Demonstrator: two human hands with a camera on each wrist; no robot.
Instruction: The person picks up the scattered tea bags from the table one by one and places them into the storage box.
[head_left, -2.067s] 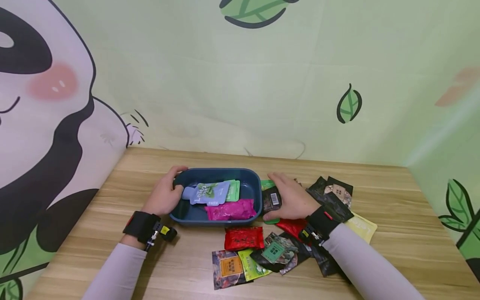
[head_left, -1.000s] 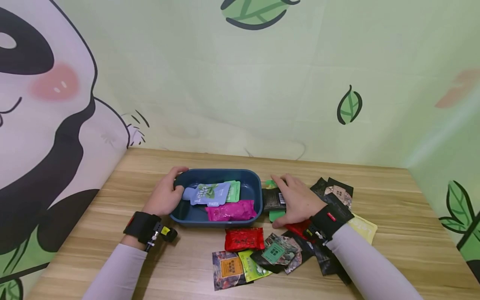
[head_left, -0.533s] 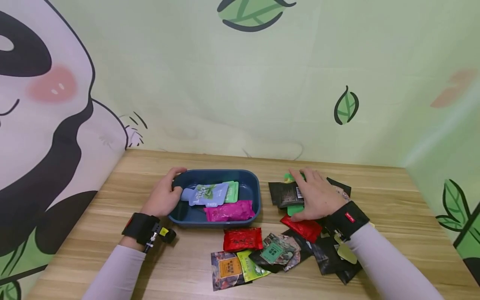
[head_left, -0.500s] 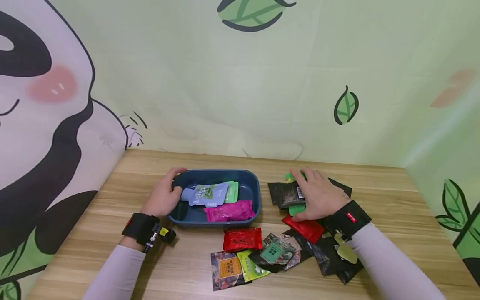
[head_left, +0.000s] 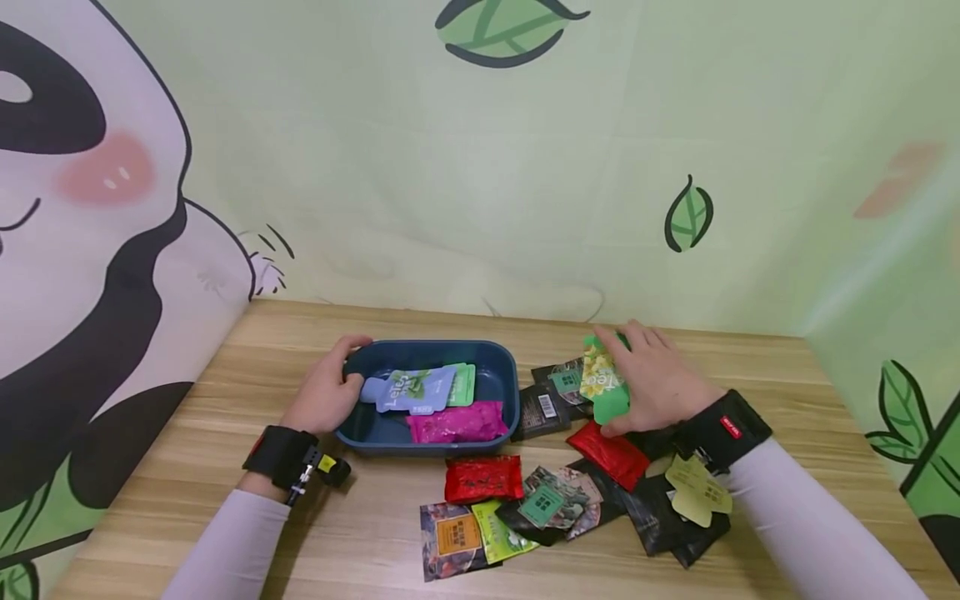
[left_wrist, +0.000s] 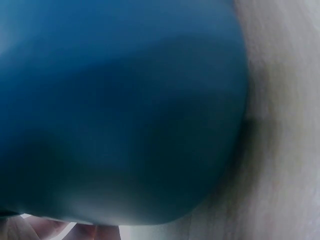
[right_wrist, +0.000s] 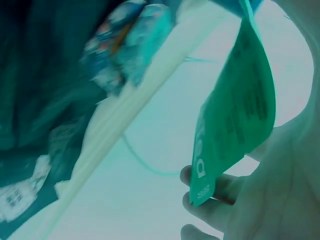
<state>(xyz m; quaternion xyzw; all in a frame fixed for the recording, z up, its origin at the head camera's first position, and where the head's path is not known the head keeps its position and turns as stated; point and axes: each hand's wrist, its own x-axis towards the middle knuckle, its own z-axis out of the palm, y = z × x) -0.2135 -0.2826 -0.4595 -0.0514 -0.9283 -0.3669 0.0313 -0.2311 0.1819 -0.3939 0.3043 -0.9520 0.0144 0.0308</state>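
Note:
In the head view my left hand (head_left: 325, 390) grips the left end of a dark blue plastic box (head_left: 427, 447), thumb over the rim. The left wrist view shows the blurred box wall (left_wrist: 125, 125) with fingertips below it. Inside lie a blue pouch (head_left: 414, 390), a green sachet (head_left: 463, 385) and a magenta packet (head_left: 459, 422). To the right, my right hand (head_left: 663, 379) pinches another green sachet (head_left: 602, 379) between thumb and fingers. The right wrist view shows this green sachet (right_wrist: 235, 110) bent and raised off the table. A red packet (head_left: 609, 454) lies just below that hand.
Black packets (head_left: 542, 411) lie against the box's right side. In front are another red packet (head_left: 483, 479), an orange-labelled packet (head_left: 459, 537), a lime packet (head_left: 501, 533) and several dark packets (head_left: 551, 500). A yellow flower-shaped piece (head_left: 697, 492) lies near the right wrist.
The right hand has moved right, away from the box, and now has the green sachet lifted. Black packets it drew along now lie left of it, by the box. The left hand has stayed.

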